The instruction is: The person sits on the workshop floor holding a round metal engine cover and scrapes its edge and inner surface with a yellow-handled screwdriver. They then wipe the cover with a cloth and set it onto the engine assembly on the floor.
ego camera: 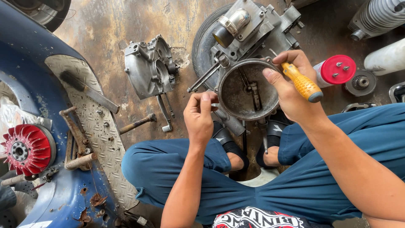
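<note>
A person in blue trousers squats on a stained, rust-brown concrete workshop floor, seen from above. Between the feet sits a grey engine block with a round, open drum housing facing up, greasy inside. The right hand is wrapped firmly around a screwdriver with a yellow handle, its thumb lying on the housing's rim; the shaft is hidden behind the hand. The left hand is pinched, fingertips together, at the housing's near-left edge, just beside a thin metal rod; whether it has hold of anything small cannot be told. To the left on the floor lies a separate grey engine cover, well apart from the block. Further left stands a blue scooter body with a ribbed metal footplate, and a red finned flywheel beside it. At right lie a red-capped canister and a small gear
</note>
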